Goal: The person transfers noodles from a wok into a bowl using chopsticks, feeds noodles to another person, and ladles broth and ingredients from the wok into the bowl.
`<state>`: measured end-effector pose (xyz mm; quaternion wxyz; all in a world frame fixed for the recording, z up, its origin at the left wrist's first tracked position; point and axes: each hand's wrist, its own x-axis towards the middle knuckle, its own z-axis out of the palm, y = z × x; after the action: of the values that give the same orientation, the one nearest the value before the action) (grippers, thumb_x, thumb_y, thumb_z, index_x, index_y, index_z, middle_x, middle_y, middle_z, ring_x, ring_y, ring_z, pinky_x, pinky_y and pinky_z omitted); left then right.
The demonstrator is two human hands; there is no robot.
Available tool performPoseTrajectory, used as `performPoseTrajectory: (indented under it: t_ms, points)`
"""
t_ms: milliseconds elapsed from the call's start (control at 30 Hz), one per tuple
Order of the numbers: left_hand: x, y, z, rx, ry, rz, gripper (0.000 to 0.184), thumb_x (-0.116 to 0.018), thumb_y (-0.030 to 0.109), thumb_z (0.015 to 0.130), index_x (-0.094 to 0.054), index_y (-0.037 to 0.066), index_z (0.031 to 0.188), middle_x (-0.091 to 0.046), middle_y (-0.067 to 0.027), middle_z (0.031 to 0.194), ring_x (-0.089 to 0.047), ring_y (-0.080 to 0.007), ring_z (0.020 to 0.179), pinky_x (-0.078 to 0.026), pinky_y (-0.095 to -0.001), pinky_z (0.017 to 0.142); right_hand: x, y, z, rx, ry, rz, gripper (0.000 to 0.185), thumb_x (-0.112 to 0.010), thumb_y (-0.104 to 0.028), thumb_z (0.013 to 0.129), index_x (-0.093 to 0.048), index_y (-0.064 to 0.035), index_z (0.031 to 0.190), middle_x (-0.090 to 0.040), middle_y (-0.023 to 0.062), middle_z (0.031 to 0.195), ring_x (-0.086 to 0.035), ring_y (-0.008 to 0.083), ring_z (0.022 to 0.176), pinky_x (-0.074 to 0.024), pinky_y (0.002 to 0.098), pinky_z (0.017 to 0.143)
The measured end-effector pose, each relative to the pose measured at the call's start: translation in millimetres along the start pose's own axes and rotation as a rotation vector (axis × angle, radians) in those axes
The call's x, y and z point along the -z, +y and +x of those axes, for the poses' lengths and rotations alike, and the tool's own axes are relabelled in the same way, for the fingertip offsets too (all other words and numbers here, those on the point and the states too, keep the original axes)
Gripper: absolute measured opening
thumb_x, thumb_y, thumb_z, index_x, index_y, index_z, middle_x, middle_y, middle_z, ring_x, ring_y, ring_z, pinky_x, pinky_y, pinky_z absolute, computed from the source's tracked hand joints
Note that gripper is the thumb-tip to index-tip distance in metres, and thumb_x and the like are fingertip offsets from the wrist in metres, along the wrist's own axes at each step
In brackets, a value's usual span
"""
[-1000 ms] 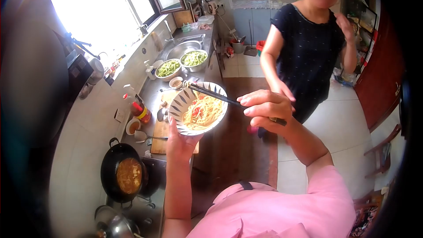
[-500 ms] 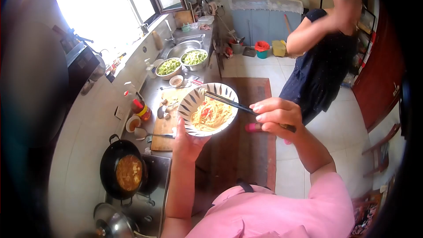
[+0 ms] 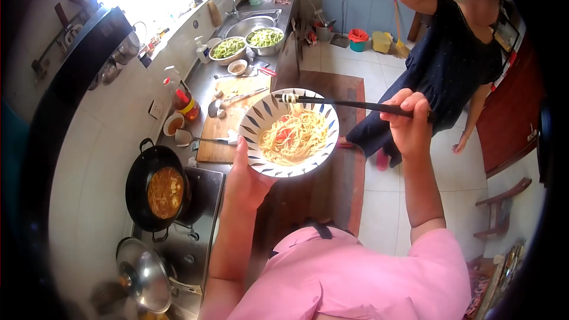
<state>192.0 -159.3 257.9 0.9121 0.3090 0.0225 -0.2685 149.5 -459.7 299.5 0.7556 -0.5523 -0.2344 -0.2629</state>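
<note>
My left hand (image 3: 246,181) holds up a white bowl (image 3: 252,120) with dark leaf-like marks, thumb on its near left rim. Noodles (image 3: 299,136) with red pieces, perhaps tomato, lie inside it. In my right hand (image 3: 410,120) is a pair of dark chopsticks (image 3: 349,104), pinched near their back end. Their tips are over the bowl's far side, with a bit of noodle caught between them. To the left, a black wok (image 3: 137,186) on the stove contains more noodles in reddish broth.
A cutting board (image 3: 216,151) with a ladle lies on the counter, beside sauce bottles (image 3: 188,106) and a small bowl (image 3: 173,124). Two bowls of chopped greens (image 3: 265,38) stand by the sink. Another person (image 3: 441,53) stands at the right. A pan lid (image 3: 142,275) rests near the stove.
The bowl appears slightly further right. My right hand has moved up and right, and the chopsticks lie more level. The other person has turned, one arm raised to the head and the other lowered.
</note>
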Motion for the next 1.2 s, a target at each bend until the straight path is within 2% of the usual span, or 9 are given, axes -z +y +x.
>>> performPoseTrajectory:
  t_ms: [133, 333, 500, 633, 867, 967, 1000, 1067, 1200]
  points:
    - [-5, 0, -4, -0.003, 0.054, 0.009, 0.053, -0.037, 0.044, 0.095, -0.035, 0.009, 0.134, -0.046, -0.0117, 0.131, -0.049, -0.0276, 0.117, -0.042, -0.046, 0.095, 7, 8, 11, -0.102, 0.029, 0.178, 0.035, -0.045, -0.036, 0.094, -0.055, -0.0032, 0.086, -0.056, 0.0173, 0.09, -0.064, 0.0277, 0.076, -0.0572, 0.0349, 0.071]
    - [-13, -1, -9, 0.019, 0.084, -0.008, 0.051, -0.036, 0.042, 0.096, -0.038, 0.006, 0.132, -0.048, -0.0116, 0.129, -0.048, -0.0272, 0.117, -0.041, -0.044, 0.096, 17, 14, 30, -0.111, -0.175, 0.302, 0.033, -0.045, -0.036, 0.093, -0.057, -0.0053, 0.089, -0.056, 0.0132, 0.09, -0.063, 0.0308, 0.081, -0.055, 0.0384, 0.073]
    - [-11, -14, -20, 0.055, 0.075, -0.008, 0.051, -0.034, 0.041, 0.097, -0.036, 0.004, 0.132, -0.047, -0.0139, 0.129, -0.048, -0.0275, 0.117, -0.04, -0.0425, 0.096, 17, -1, 44, -0.09, -0.285, 0.346, 0.034, -0.047, -0.04, 0.092, -0.06, -0.0087, 0.085, -0.057, 0.009, 0.089, -0.062, 0.0263, 0.079, -0.0524, 0.0387, 0.073]
    - [-20, -26, -32, 0.158, 0.059, -0.006, 0.055, -0.03, 0.043, 0.096, -0.03, 0.003, 0.134, -0.042, -0.0164, 0.131, -0.044, -0.0292, 0.12, -0.037, -0.0429, 0.098, 19, -21, 49, 0.0, -0.358, 0.438, 0.036, -0.048, -0.042, 0.091, -0.058, -0.0083, 0.081, -0.057, 0.0115, 0.089, -0.063, 0.0275, 0.079, -0.0561, 0.0376, 0.069]
    - [-35, -46, -36, 0.318, 0.075, -0.122, 0.062, -0.018, 0.048, 0.096, -0.022, 0.004, 0.139, -0.032, -0.0179, 0.139, -0.034, -0.0323, 0.128, -0.028, -0.0462, 0.106, 30, -44, 64, 0.117, -0.511, 0.647, 0.035, -0.05, -0.036, 0.092, -0.06, -0.0032, 0.086, -0.057, 0.0165, 0.093, -0.061, 0.0335, 0.088, -0.0548, 0.0427, 0.074]
    - [-49, -46, -38, 0.309, 0.158, 0.112, 0.065, -0.026, 0.05, 0.095, -0.023, 0.002, 0.139, -0.035, -0.0165, 0.138, -0.037, -0.03, 0.126, -0.029, -0.0443, 0.105, 43, -53, 76, 0.108, -0.664, 0.662, 0.031, -0.051, -0.031, 0.093, -0.061, -0.002, 0.088, -0.06, 0.0179, 0.099, -0.063, 0.0335, 0.089, -0.0531, 0.0434, 0.076]
    - [-38, -53, -33, 0.288, 0.094, 0.028, 0.065, -0.037, 0.051, 0.093, -0.028, 0.005, 0.138, -0.039, -0.0148, 0.137, -0.041, -0.0301, 0.123, -0.034, -0.0463, 0.102, 46, -55, 76, 0.098, -0.692, 0.669, 0.029, -0.051, -0.029, 0.093, -0.06, -0.0018, 0.087, -0.06, 0.0176, 0.099, -0.063, 0.0326, 0.09, -0.0527, 0.0429, 0.077]
    - [-37, -61, -33, 0.305, 0.177, 0.086, 0.066, -0.038, 0.051, 0.092, -0.028, 0.004, 0.137, -0.039, -0.0152, 0.136, -0.042, -0.0301, 0.122, -0.035, -0.0463, 0.101, 53, -57, 78, 0.084, -0.761, 0.69, 0.027, -0.05, -0.026, 0.094, -0.058, -0.0008, 0.088, -0.059, 0.0178, 0.1, -0.062, 0.032, 0.093, -0.0519, 0.0426, 0.078]
    - [-51, -68, -28, 0.327, 0.121, 0.076, 0.068, -0.037, 0.053, 0.092, -0.027, 0.003, 0.137, -0.039, -0.0161, 0.136, -0.041, -0.0309, 0.122, -0.034, -0.0464, 0.101, 66, -59, 82, 0.046, -0.871, 0.724, 0.026, -0.048, -0.024, 0.094, -0.055, 0.001, 0.093, -0.056, 0.0195, 0.105, -0.061, 0.0339, 0.098, -0.0505, 0.0438, 0.082]
